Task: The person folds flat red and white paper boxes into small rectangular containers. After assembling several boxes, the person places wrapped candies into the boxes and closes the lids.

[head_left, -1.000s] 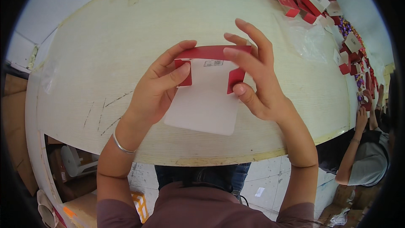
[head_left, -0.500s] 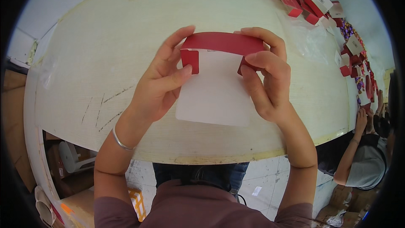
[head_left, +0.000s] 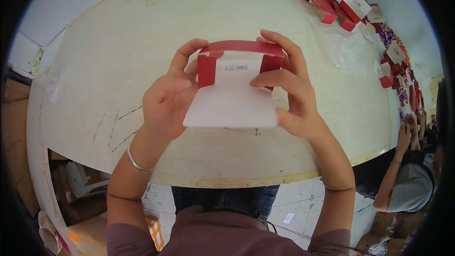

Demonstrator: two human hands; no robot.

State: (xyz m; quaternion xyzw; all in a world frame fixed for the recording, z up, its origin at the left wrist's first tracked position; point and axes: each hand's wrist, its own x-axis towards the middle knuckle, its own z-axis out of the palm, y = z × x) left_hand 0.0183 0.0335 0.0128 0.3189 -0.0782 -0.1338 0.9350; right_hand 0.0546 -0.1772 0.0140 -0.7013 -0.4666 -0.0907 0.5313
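Observation:
Between my two hands is a small cardboard box, red outside and white inside, part-folded with a long white flap toward me. Its red far wall stands up, and a red side flap rises at each end. My left hand grips the left end, fingertips at the far left corner. At the right end, my right hand has fingers behind the far wall, one finger bent over the right flap, and its thumb by the near right corner of the white flap. A small printed mark shows on the white inside.
Several red-and-white boxes lie heaped at the far right, beside purple and gold wrapped pieces. Clear plastic film lies on the pale table. Another person's hand is at the right edge. Cartons stand below left.
The box has tilted, showing more of its inside and the printed mark. Its side flaps stand more upright. My left thumb has come off the left flap; my right thumb has moved down toward the white flap.

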